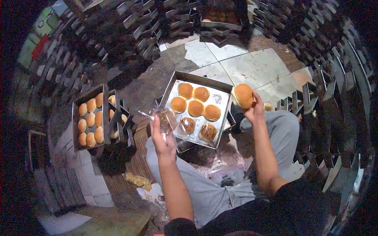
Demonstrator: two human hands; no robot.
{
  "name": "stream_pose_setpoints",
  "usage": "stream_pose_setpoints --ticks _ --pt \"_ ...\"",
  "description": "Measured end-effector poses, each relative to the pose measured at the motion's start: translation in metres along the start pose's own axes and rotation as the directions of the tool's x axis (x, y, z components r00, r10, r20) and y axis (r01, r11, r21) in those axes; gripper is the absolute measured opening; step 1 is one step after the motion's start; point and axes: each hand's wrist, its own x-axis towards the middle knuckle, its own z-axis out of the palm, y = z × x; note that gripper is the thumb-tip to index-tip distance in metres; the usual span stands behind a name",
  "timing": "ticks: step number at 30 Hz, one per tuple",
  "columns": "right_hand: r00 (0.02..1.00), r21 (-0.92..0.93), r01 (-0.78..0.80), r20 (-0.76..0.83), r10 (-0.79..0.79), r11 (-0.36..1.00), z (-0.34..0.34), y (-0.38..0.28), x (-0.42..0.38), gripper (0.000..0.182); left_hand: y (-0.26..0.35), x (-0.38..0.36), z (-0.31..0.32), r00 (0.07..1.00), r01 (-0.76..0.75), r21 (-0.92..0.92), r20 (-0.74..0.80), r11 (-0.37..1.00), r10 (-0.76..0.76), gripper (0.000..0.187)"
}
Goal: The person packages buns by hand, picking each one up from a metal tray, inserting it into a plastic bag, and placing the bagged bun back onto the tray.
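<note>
A round golden bun (pixel 243 96) is in my right hand (pixel 255 108), raised just past the right edge of a metal tray (pixel 223 128). My left hand (pixel 162 137) is closed on a clear plastic bag (pixel 167 118) over the tray's lower left corner; what lies inside the bag is hard to make out. Inside the tray are several plain buns (pixel 195 108). Nearer to me in it lie two buns with dark streaks on top, one (pixel 187 125) partly under clear plastic and another (pixel 208 132) beside it.
Another metal tray (pixel 73 126) with several buns stands at the left, with more trays beside it. Stacked trays line the back and right. A clear plastic package (pixel 226 175) lies by my lap, and a yellowish bag (pixel 138 180) is on the floor at the lower left.
</note>
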Motion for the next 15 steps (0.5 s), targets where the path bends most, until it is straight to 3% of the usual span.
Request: stream_pose_setpoints --ticks 1,2,4,5,7,8,10,11,12,14,15 --pt "0.991 0.02 -0.075 0.11 0.072 0.997 0.015 -0.002 -0.031 0.042 -0.004 0.003 -0.002 1.0 -0.014 -0.085 -0.026 0.996 0.012 0.043" --pt "0.963 0.027 -0.16 0.223 0.15 0.987 0.024 0.0 -0.058 0.051 -0.013 0.013 -0.017 0.998 0.014 -0.17 0.055 0.985 -0.005 0.039" --pt "0.893 -0.047 -0.316 0.322 0.314 0.947 0.033 0.013 -0.101 0.063 -0.005 -0.001 -0.002 0.998 0.013 -0.212 0.061 0.977 0.0 0.036" --pt "0.872 -0.153 -0.377 0.274 0.406 0.913 0.03 0.02 -0.115 0.069 -0.007 -0.003 0.0 0.999 0.003 -0.251 0.041 0.968 0.008 0.037" --pt "0.802 -0.202 -0.416 0.377 0.463 0.887 0.054 0.014 -0.162 0.07 -0.019 0.006 -0.024 0.996 0.027 -0.366 0.091 0.93 0.007 0.045" --pt "0.776 -0.207 -0.432 0.411 0.479 0.878 0.057 0.012 -0.176 0.068 -0.013 -0.009 -0.011 0.998 -0.006 -0.359 0.052 0.933 0.027 0.038" --pt "0.662 -0.402 -0.418 0.478 0.577 0.814 0.069 0.009 -0.188 0.073 -0.013 -0.026 -0.013 0.999 -0.027 -0.359 0.018 0.933 0.036 0.038" --pt "0.671 -0.508 -0.364 0.438 0.598 0.781 0.082 0.002 -0.198 0.077 -0.015 -0.034 -0.013 0.999 -0.047 -0.364 0.006 0.93 0.052 0.038" --pt "0.653 -0.61 -0.138 0.536 0.535 0.78 0.078 0.012 -0.191 0.077 -0.013 -0.043 -0.006 1.0 -0.004 -0.36 -0.016 0.933 -0.002 0.042" --pt "0.575 -0.73 0.465 0.679 0.456 0.501 0.129 0.009 -0.207 0.073 -0.009 -0.066 0.012 0.998 0.036 -0.367 -0.04 0.93 -0.054 0.045" --pt "0.521 -0.6 0.741 0.797 0.306 0.301 0.14 0.019 -0.213 0.07 -0.005 -0.079 0.023 0.997 0.062 -0.358 -0.012 0.932 -0.071 0.05"
